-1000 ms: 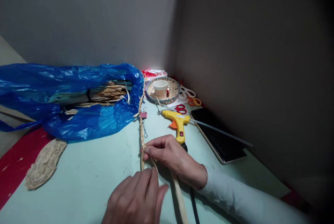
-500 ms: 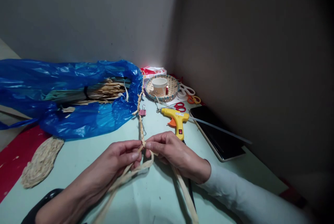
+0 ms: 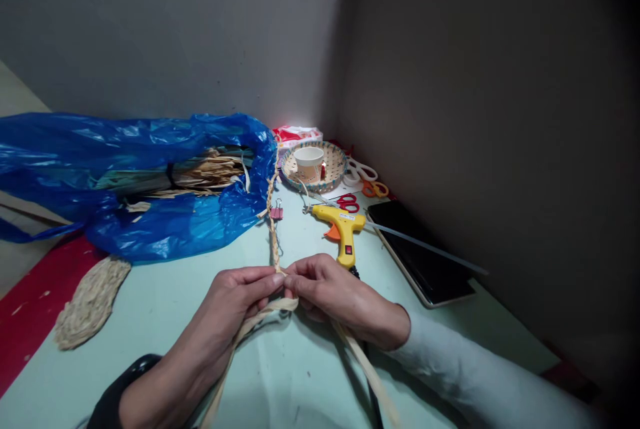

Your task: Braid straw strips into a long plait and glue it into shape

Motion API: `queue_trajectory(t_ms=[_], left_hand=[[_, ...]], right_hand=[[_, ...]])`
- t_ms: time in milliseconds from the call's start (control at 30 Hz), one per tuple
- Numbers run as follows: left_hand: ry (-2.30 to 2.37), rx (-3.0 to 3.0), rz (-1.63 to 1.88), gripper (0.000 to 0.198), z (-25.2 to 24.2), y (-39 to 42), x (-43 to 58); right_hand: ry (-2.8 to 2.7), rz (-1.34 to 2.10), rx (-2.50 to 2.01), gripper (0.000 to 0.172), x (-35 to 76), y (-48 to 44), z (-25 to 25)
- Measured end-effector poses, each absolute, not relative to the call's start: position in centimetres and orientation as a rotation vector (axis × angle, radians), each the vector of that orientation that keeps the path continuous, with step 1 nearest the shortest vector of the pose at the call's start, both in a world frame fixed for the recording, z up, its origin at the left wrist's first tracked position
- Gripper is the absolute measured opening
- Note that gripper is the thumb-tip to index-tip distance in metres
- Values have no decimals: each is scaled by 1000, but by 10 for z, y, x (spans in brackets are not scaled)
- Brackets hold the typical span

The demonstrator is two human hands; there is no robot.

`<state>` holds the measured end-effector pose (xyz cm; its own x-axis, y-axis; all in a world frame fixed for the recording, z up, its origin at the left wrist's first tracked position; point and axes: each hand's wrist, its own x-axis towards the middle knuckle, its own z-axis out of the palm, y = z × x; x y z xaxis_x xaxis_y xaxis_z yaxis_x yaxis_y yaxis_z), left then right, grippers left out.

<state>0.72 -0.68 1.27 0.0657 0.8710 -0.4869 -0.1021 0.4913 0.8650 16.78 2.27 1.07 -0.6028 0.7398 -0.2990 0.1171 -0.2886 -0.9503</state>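
Note:
A thin straw braid point(image 3: 273, 236) runs from the back of the table toward me, its near end between my two hands. My left hand point(image 3: 240, 296) pinches the strands at that end between thumb and fingers. Close against it, my right hand point(image 3: 330, 292) pinches the strands from the other side. Loose straw strands point(image 3: 250, 326) loop below the fingers and trail toward me on the left, and another strand point(image 3: 367, 369) hangs from under the right hand. A pink binder clip point(image 3: 277, 214) sits beside the braid. The exact crossing of strands is partly hidden by my fingertips.
A blue plastic bag point(image 3: 175, 236) with straw point(image 3: 215, 172) lies back left, a woven straw piece point(image 3: 93, 302) nearer. A yellow glue gun point(image 3: 345, 232), red scissors point(image 3: 349, 202), dark tablet point(image 3: 425, 262) and round basket point(image 3: 333, 186) holding a paper cup point(image 3: 309, 166) stand right. Walls close the back.
My left thumb has moved up and right, closer to the right fingertips at the braid's end. The strands below have shifted with the left hand. The view has moved slightly.

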Motion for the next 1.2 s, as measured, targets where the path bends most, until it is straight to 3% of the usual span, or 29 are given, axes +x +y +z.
queue_trajectory(t_ms=[167, 300, 400, 567, 733, 1000, 1200], left_hand=[[1289, 808, 865, 20, 18, -7, 10], [1268, 872, 848, 22, 21, -3, 11], [1254, 889, 814, 21, 21, -1, 9], [1307, 877, 820, 25, 18, -3, 2], [1346, 887, 843, 28, 9, -9, 1], [1348, 880, 902, 25, 7, -11, 4], [1274, 815, 925, 25, 9, -13, 6]], right_hand=[[-1395, 2161, -936, 33, 174, 26, 14], [-1655, 2161, -841, 26, 185, 34, 17], [-1969, 1978, -905, 19, 192, 38, 23], [-2301, 1702, -990, 21, 196, 36, 34], [-2478, 936, -1084, 25, 194, 28, 36], [-2709, 291, -1070, 15, 182, -7, 37], [-2876, 68, -833, 26, 173, -18, 21]])
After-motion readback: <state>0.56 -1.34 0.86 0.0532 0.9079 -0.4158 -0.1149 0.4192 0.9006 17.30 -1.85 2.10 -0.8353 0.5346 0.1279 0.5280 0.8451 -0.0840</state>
